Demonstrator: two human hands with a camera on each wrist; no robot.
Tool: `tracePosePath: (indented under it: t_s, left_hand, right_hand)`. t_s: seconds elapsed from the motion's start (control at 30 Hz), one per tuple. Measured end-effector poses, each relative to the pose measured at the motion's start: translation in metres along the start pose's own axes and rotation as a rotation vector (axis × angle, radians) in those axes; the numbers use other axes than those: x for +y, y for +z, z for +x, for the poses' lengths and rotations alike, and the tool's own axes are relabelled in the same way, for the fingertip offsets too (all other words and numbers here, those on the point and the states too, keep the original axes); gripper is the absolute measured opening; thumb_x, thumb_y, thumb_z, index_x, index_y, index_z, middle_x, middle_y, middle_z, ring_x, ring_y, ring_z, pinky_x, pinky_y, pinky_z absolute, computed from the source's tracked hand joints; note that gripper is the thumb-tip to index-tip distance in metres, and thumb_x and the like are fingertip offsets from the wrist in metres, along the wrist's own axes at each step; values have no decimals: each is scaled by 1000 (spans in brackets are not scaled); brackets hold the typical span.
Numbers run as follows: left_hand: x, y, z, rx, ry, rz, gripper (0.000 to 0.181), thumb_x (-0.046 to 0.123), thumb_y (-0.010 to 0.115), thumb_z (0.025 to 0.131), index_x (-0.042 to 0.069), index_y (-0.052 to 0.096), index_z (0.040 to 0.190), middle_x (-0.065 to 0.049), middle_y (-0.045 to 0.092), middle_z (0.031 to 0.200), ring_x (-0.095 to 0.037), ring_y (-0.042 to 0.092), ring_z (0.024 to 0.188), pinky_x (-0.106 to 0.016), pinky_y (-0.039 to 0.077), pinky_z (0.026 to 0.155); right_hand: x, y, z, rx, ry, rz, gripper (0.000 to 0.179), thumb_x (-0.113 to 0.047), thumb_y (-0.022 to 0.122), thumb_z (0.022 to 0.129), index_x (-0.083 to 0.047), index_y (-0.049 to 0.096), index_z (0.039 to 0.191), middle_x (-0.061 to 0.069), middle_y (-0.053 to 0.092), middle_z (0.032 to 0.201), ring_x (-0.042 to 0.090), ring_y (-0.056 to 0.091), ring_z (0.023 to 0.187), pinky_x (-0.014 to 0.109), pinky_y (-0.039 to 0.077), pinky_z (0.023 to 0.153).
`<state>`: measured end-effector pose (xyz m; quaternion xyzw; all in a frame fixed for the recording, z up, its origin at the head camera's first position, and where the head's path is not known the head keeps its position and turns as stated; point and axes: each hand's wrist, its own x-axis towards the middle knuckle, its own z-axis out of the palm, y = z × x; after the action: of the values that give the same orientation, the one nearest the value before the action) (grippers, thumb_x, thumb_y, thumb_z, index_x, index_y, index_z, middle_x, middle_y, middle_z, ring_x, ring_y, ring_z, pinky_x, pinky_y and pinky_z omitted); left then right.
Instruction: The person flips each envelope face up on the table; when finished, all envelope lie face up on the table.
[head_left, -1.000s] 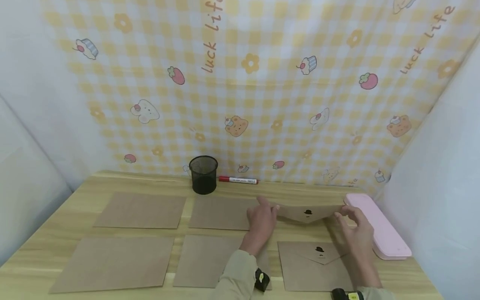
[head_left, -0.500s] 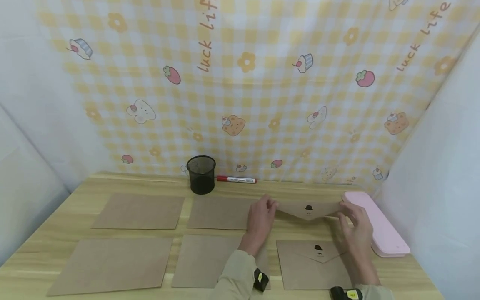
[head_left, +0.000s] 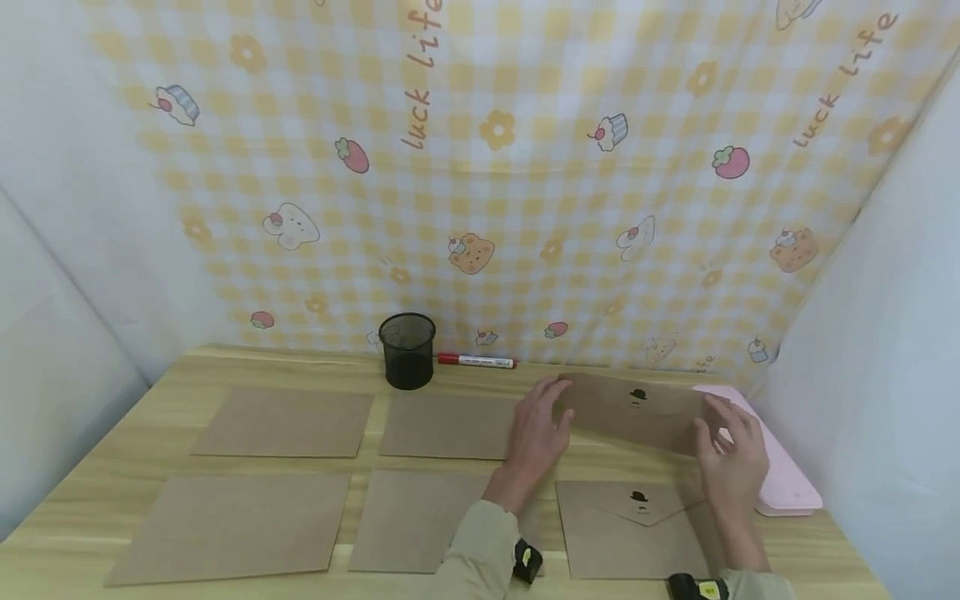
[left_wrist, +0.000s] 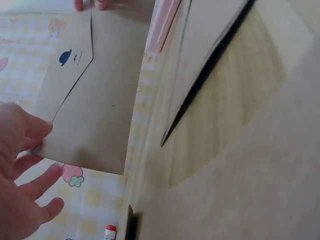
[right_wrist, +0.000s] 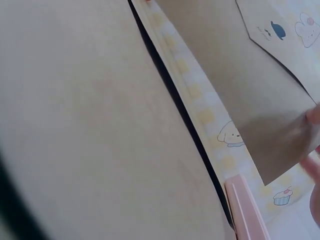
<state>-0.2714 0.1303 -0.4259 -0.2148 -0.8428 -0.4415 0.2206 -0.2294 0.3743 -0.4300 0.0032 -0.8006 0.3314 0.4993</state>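
A brown kraft envelope [head_left: 630,421] is held up, tilted, above the back right of the table, its pointed flap and black hat print facing me. My left hand [head_left: 536,433] pinches its left end between thumb and fingers, the other fingers spread, as the left wrist view shows on the envelope [left_wrist: 107,105]. At its right end my right hand [head_left: 735,458] pinches it; in the right wrist view only fingertips [right_wrist: 312,117] appear at the corner of the envelope [right_wrist: 240,80]. Nearer me lies a second envelope [head_left: 637,542], flap side up, partly behind my right forearm.
To the left lie several brown envelopes, plain side up, such as the front-left envelope [head_left: 232,525] and the back-left envelope [head_left: 288,423]. A black mesh pen cup [head_left: 407,354] and a red-capped marker [head_left: 480,361] stand and lie at the back. The pink case [head_left: 787,475] is at right.
Both hands have tilted the held envelope up, so its body below the flap now shows. It has risen slightly and shifted right, and the right hand has moved right with it.
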Motion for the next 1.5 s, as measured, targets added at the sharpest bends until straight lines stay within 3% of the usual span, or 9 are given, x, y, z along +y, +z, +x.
tracePosePath:
  t_s: [0.1, 0.23, 0.33, 0.47, 0.67, 0.87, 1.17, 1.33, 1.5]
  left_hand:
    - [-2, -2, 1, 1, 35, 11, 38, 7, 69, 82, 7, 60, 119, -9, 56, 122, -21, 57, 104, -42, 44, 90]
    - [-5, -4, 1, -33, 43, 19, 38, 4, 67, 81, 6, 61, 119, -9, 55, 124, -21, 57, 103, -41, 45, 89]
    - [-6, -4, -1, -109, 40, 45, 41, 2, 65, 82, 4, 58, 122, -11, 52, 127, -22, 57, 105, -41, 45, 90]
    - [-7, -2, -4, -215, 41, 118, 48, 1, 61, 82, 5, 52, 130, -11, 48, 132, -24, 55, 109, -43, 44, 91]
    - [-6, -3, -6, -297, 16, 188, 53, 4, 63, 81, 8, 50, 132, -14, 38, 141, -26, 51, 115, -49, 41, 94]
    - [-5, -2, -7, -396, -48, 108, 45, 0, 62, 76, 10, 60, 120, -14, 14, 152, -23, 50, 112, -48, 41, 93]
    - [-2, -3, -9, -560, 37, 207, 39, 13, 67, 76, 10, 66, 114, 4, 47, 111, -12, 42, 104, -24, 39, 88]
    - [0, -5, -10, -619, 33, 223, 43, 16, 66, 78, 6, 62, 120, 2, 45, 116, -12, 37, 110, -20, 36, 92]
    - [3, -2, -13, -702, 8, 297, 40, 20, 70, 76, 5, 62, 113, -4, 42, 129, -15, 35, 120, -21, 35, 96]
  right_hand:
    - [2, 0, 0, -44, 12, -22, 42, 12, 71, 71, 1, 65, 111, 21, 56, 110, 0, 48, 96, 1, 38, 69]
    - [4, -1, 1, -138, -4, -60, 47, 8, 72, 71, 4, 62, 116, 24, 53, 116, 27, 51, 103, 5, 36, 80]
    - [7, -2, 2, -246, 11, -76, 56, 4, 76, 68, 7, 56, 121, 27, 48, 123, 43, 45, 109, 31, 40, 93]
    - [9, -4, 1, -401, 33, -92, 69, 3, 77, 66, 12, 46, 127, 34, 37, 128, 52, 36, 114, 62, 32, 90]
    - [11, -5, 0, -453, -40, -131, 63, 12, 72, 65, 10, 50, 123, 38, 37, 126, 55, 37, 110, 64, 32, 89]
    - [15, -5, -2, -380, -85, -155, 59, 21, 71, 58, 7, 58, 114, 34, 45, 120, 51, 47, 99, 61, 39, 81]
    - [19, -3, -6, -336, -91, -187, 51, 21, 72, 58, 7, 61, 106, 33, 51, 110, 51, 48, 100, 61, 39, 81]
    - [19, -4, -7, -386, -40, -223, 23, 18, 70, 64, 8, 64, 84, 32, 51, 111, 50, 50, 99, 59, 40, 82]
    - [17, -6, -8, -557, 7, -224, 9, 12, 66, 72, 8, 63, 80, 35, 41, 124, 54, 44, 103, 62, 37, 84]
